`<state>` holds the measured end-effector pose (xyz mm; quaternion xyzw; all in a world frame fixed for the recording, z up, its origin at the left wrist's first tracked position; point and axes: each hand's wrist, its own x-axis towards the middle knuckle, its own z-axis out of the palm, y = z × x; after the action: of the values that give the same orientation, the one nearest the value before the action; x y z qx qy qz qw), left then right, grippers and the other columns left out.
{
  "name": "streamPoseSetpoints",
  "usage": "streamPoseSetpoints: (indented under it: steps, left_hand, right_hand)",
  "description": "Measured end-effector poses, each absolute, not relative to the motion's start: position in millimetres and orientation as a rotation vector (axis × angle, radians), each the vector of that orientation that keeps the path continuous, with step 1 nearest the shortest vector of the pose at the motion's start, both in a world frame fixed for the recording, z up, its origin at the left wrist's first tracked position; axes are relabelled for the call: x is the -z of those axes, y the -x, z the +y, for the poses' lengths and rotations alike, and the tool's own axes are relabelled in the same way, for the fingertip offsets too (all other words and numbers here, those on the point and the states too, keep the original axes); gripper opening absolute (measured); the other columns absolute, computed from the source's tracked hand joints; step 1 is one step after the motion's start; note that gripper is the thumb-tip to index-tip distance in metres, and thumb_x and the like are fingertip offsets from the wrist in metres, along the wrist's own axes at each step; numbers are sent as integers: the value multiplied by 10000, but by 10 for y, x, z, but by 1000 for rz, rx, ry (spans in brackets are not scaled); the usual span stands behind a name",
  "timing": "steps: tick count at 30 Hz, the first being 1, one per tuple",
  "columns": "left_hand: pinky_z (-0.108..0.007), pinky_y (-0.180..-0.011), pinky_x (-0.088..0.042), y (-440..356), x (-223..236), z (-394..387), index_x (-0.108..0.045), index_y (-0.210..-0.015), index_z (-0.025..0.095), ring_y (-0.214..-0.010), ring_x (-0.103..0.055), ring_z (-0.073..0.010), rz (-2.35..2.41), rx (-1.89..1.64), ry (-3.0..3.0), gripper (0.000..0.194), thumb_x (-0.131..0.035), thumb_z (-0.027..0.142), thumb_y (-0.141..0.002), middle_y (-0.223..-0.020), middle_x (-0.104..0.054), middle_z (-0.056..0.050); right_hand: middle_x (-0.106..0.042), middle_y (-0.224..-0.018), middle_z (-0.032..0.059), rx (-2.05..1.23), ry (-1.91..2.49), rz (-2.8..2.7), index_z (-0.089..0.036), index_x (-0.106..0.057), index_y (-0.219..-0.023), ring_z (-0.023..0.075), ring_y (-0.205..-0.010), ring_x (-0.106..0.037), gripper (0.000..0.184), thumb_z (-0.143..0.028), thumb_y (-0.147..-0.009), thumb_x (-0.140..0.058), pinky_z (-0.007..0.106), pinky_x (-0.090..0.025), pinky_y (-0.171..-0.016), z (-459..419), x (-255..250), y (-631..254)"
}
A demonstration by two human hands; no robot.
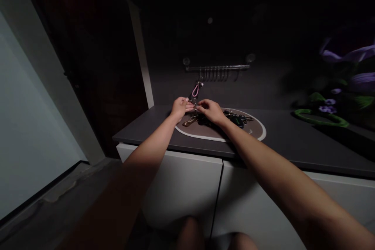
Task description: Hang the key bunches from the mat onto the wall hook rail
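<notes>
My left hand (179,109) and my right hand (211,110) meet over the left part of an oval brown mat (202,131) with a white rim. Between their fingertips is a small shiny metal key ring (195,102), pinched from both sides; its details are too small and dark to make out. Just above my hands, a pink loop strap (195,90) with keys hangs from a hook at the left of a clear rail (218,68). Several dark key bunches (238,120) lie on the mat beside and partly behind my right hand.
The mat rests on a dark grey countertop (146,125) above white cabinet doors (187,187). Purple flowers (328,105) and a green ring-shaped object (319,119) stand at the right. A dark door (96,66) is at the left. The room is dim.
</notes>
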<state>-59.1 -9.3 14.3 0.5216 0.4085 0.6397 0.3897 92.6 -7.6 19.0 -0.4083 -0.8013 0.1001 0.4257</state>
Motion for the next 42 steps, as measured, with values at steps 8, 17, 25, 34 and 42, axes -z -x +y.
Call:
streamPoseSetpoints:
  steps: [8,17,25,34,42]
  left_hand:
    - [-372,-833,-479,603,-104,-32,-459,-819,121,-703,-651,-133,915,-1611,-1305,190,-419,300,-868,-754,-655,-89]
    - [-394,-859,-472,570,-151,-131,-469,-800,113,-736,-652,-151,844,-1560,-1274,202,-457,308,-850,-752,-649,-98]
    - [-420,-872,-468,568,-159,-145,-458,-808,115,-731,-655,-169,769,-1553,-1211,183,-446,291,-855,-709,-640,-96]
    - [-355,-785,-499,555,-89,-115,-487,-792,115,-662,-633,-128,902,-1488,-1275,207,-467,315,-842,-691,-625,-65]
    - [-214,-604,-428,520,-18,-89,-574,-752,126,-674,-567,-111,1151,-1487,-1636,143,-511,253,-766,-710,-622,-32]
  right_hand:
    - [-625,-817,34,-210,907,-1968,-161,-601,-816,121,-712,-531,217,-354,-718,-586,237,-401,-688,-49,-170,-921]
    - [-604,-808,39,-116,908,-1925,-165,-599,-780,131,-733,-518,132,-284,-728,-579,244,-384,-707,-54,-188,-941]
    - [-592,-802,46,-75,874,-1918,-171,-595,-761,144,-765,-513,111,-253,-763,-519,255,-383,-736,-48,-197,-961]
    - [-569,-785,36,-192,852,-1825,-167,-529,-764,142,-747,-503,136,-275,-784,-449,264,-387,-734,9,-161,-1002]
    - [-548,-721,6,-523,758,-1645,-169,-525,-778,116,-666,-491,205,-367,-726,-528,253,-412,-678,36,-157,-1002]
